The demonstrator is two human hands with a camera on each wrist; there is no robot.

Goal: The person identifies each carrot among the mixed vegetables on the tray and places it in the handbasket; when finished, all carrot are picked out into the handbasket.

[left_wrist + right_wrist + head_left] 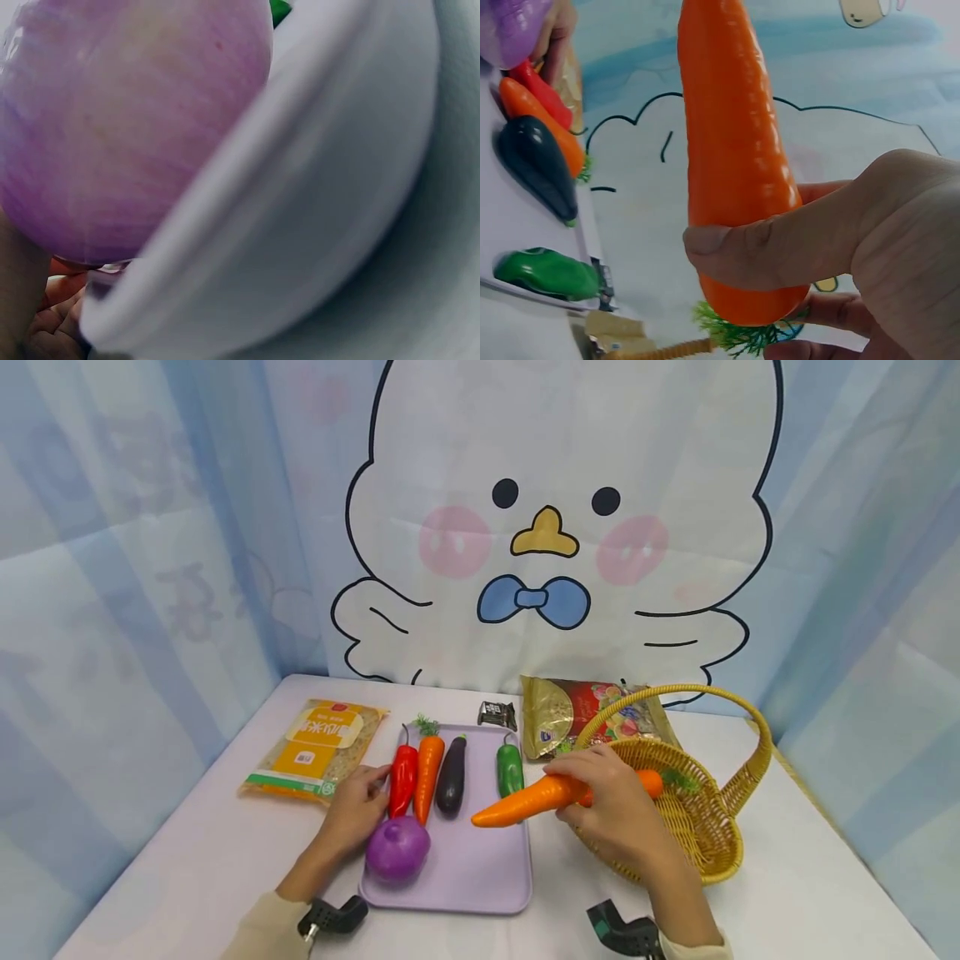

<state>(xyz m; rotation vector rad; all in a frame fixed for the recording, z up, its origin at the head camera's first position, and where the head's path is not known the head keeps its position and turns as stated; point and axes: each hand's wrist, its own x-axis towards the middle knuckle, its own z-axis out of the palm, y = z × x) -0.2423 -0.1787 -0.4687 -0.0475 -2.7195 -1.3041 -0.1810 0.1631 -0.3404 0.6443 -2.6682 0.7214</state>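
In the head view my right hand [611, 806] holds an orange carrot [525, 802] by its thick end, its tip pointing left over the tray's right edge. Thumb and fingers pinch the same carrot [731, 127] in the right wrist view, green leaves below. My left hand [356, 806] grips the left rim of a lilac tray [480, 868], beside a red chili pepper [403, 777]. Also on the tray are another carrot [427, 772], an eggplant [452, 777], a green pepper [510, 768] and a purple onion [399, 849]. That onion [127, 112] hides most of the left hand's fingers in the left wrist view.
A yellow wicker basket [731, 843] with a tall handle stands at the right, just behind the right hand. One grain bag [318, 747] lies left of the tray; a gold and red bag [555, 718] and a small black packet [497, 714] lie behind it.
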